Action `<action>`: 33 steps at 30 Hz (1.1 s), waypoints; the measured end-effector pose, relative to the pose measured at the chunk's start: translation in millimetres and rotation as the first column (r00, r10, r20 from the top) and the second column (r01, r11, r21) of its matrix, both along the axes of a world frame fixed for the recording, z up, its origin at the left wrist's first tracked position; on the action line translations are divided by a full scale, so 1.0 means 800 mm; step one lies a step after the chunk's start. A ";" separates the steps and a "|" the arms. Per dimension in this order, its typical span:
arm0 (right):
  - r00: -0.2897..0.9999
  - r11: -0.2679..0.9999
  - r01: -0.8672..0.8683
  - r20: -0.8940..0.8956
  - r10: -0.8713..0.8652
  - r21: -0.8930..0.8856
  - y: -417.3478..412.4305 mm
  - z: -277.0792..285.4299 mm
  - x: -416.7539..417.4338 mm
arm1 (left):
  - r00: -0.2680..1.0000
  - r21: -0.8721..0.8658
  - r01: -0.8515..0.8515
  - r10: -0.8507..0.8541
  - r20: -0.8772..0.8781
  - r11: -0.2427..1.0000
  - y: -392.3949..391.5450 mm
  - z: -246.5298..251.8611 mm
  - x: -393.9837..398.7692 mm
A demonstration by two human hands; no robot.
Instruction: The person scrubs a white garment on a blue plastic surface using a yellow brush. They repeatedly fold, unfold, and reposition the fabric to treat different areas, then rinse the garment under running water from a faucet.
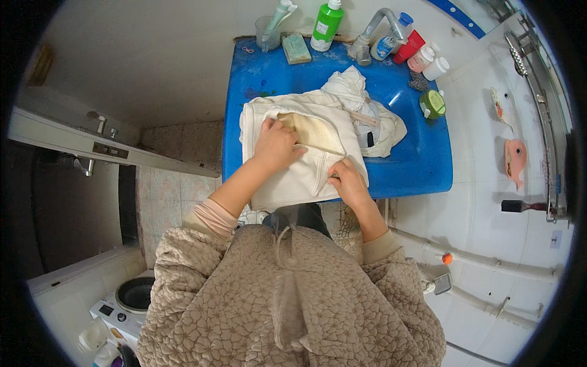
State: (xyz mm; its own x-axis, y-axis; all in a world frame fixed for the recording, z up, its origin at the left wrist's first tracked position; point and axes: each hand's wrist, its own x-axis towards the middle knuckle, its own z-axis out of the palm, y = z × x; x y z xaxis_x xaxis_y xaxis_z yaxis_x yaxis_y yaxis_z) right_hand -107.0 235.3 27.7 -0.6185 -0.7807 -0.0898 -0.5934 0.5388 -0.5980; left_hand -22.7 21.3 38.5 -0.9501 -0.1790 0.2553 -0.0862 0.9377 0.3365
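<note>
A cream garment (284, 183) lies folded across the left part of a blue washbasin (412, 174), its lower edge hanging at the front rim. Its opening gapes and shows a pale yellow, fleecy lining (312, 130). My left hand (277, 144) grips the left side of that opening, fingertips over the edge. Below the opening's right corner, my right hand (349, 181) pinches the fabric near a seam; something small and dark shows between thumb and finger, too small to name. Behind lies a crumpled white cloth (346, 85), with a pinkish handle (362, 117) across it.
Along the back ledge stand a cup (268, 36) with a tube, a soap bar (296, 48), a green bottle (327, 25), a metal faucet (367, 39) and several toiletries. A green tub (432, 104) sits at the right. A washing machine (121, 305) is lower left.
</note>
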 end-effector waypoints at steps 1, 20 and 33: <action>1.000 0.999 0.000 -0.021 -0.001 -0.035 0.003 -0.003 -0.001 | 1.000 -0.007 -0.009 0.009 -0.004 1.000 0.004 0.000 0.002; 0.896 0.984 0.110 -0.443 -0.038 0.138 -0.076 -0.039 -0.037 | 0.993 0.128 -0.038 0.023 0.113 0.991 0.001 0.006 0.042; 0.895 0.953 0.105 -0.445 0.033 0.283 -0.068 -0.046 -0.063 | 0.991 0.215 0.002 -0.031 0.130 0.977 -0.003 0.008 0.050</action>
